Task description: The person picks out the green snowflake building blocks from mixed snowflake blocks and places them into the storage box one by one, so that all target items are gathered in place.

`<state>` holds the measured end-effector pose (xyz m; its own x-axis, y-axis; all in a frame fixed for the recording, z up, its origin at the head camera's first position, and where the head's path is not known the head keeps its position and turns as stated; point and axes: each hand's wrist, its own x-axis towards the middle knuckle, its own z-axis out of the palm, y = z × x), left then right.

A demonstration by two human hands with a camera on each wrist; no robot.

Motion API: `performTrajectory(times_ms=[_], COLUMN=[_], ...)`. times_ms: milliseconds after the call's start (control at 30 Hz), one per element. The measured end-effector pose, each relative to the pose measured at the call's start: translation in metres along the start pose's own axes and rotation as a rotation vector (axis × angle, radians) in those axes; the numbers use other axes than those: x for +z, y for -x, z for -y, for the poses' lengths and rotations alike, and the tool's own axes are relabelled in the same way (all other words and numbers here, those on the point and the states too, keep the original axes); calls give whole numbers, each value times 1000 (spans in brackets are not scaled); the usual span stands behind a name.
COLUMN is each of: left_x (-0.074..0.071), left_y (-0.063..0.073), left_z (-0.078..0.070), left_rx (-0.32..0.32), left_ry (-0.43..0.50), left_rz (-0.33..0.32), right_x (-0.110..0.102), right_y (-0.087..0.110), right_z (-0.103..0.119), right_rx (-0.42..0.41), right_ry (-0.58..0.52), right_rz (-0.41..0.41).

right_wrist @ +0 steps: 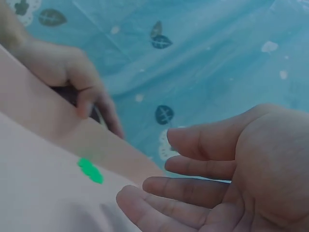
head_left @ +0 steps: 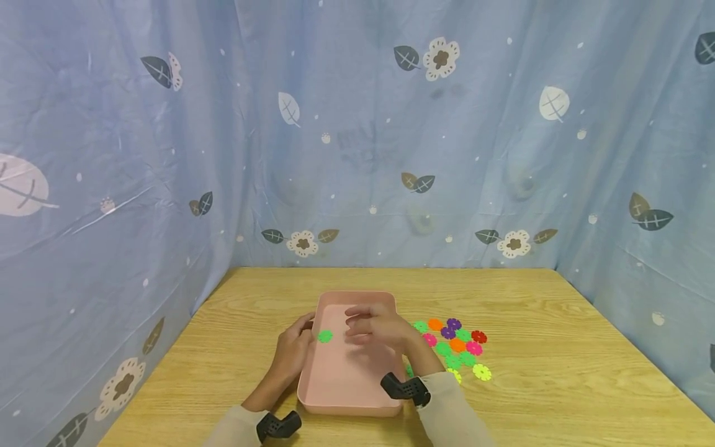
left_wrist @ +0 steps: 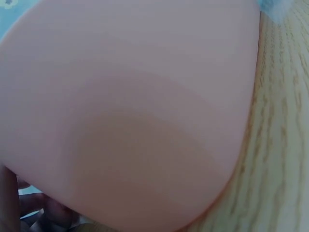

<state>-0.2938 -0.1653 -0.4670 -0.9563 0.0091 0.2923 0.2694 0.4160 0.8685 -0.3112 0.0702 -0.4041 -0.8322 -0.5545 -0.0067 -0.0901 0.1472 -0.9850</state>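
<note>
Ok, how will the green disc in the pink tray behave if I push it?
The green disc looks thin, so it is probably light. The pink tray looks smooth inside, so the disc would likely slide. The disc's notched edge should make rolling less likely.

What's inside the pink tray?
One green notched disc, by the left wall of the tray. The right hand covers part of the tray floor; anything there is hidden.

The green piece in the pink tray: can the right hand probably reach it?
Probably yes: the right hand is open over the pink tray, with nothing visible between it and the green piece.
</note>
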Motion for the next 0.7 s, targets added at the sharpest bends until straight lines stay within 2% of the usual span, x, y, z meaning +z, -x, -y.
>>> performTrajectory(times_ms=[300,500,700], left_x=[0,1,0], left_y=[-2,1,2], left_z=[1,-1,0], left_rx=[3,17,40], left_ry=[26,-14,-12], left_rz=[6,-13,-17], right_x=[-27,-45,-63], right_y=[18,40,56], right_z=[13,20,25], right_rx=[-27,-42,-69], right_ry=[-75,-31,24], right_rz=[-72,-110,-175])
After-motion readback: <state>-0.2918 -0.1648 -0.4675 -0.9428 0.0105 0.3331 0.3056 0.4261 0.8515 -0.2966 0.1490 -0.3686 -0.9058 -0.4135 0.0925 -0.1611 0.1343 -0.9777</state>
